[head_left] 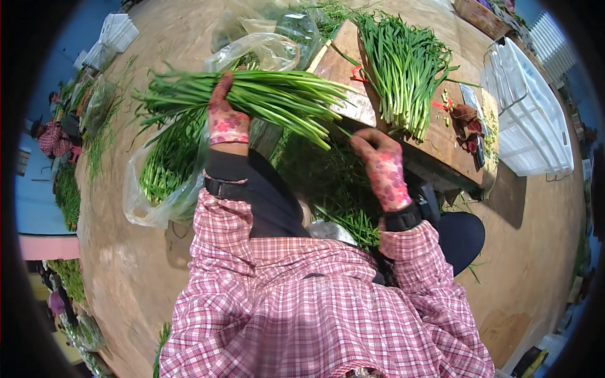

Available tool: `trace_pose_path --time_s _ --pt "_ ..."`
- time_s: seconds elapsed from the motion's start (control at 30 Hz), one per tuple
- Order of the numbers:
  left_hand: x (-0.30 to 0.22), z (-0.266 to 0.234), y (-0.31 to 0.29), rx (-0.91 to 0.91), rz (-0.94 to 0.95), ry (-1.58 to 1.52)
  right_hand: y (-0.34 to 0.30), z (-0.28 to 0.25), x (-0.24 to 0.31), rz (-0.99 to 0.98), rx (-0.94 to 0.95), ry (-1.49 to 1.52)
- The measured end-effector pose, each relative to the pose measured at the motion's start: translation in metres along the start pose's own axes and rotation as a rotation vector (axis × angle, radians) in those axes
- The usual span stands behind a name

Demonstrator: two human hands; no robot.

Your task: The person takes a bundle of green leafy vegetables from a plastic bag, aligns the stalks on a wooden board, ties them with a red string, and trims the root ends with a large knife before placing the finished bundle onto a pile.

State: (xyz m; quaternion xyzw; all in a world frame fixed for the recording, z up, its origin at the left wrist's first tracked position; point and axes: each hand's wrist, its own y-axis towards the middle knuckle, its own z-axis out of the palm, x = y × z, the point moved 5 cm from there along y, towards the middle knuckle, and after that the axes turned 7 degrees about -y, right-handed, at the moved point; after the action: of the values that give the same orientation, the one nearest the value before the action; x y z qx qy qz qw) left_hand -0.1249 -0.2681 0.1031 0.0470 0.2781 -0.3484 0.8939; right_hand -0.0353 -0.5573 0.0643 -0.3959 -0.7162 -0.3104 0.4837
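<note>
My left hand (228, 116), in a pink patterned glove, is closed around a loose bunch of garlic chives (283, 97). Their pale stem ends point right and the leaf tips left. My right hand (381, 160), gloved alike, is closed in a pinch just below those stem ends. A thin green chive strand (342, 130) shows at its fingertips. On the low wooden table (469, 165) beyond it lies a thick bundle of chives (403, 69). Left of my lap, a clear plastic bag (140, 196) holds more chives (165, 173).
A knife (480, 151) and a dark red cloth (465, 120) lie on the table's right, near red ties (444, 102). White plastic crates (532, 113) stand beyond. Green trimmings (346, 217) are heaped between my knees. Another person (53, 137) sits far left.
</note>
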Motion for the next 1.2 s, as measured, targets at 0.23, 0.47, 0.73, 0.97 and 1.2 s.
trace_pose_path --time_s 0.23,0.47,0.73,0.97,1.2 --pt "-0.008 -0.030 0.017 -0.092 -0.018 0.010 0.015 -0.001 0.000 0.049 0.104 -0.112" --pt "-0.010 -0.021 0.009 0.108 -0.107 -0.042 0.028 0.007 -0.011 0.404 0.041 0.505" --pt "0.004 -0.008 0.003 0.079 -0.075 -0.005 0.032 0.023 0.020 0.130 0.156 0.484" --pt "-0.006 -0.015 0.004 -0.149 -0.007 0.002 0.018 -0.011 -0.028 0.200 -0.053 0.526" --pt "0.013 -0.003 0.002 -0.081 -0.009 0.003 -0.003 -0.011 0.046 -0.309 -0.059 -0.219"
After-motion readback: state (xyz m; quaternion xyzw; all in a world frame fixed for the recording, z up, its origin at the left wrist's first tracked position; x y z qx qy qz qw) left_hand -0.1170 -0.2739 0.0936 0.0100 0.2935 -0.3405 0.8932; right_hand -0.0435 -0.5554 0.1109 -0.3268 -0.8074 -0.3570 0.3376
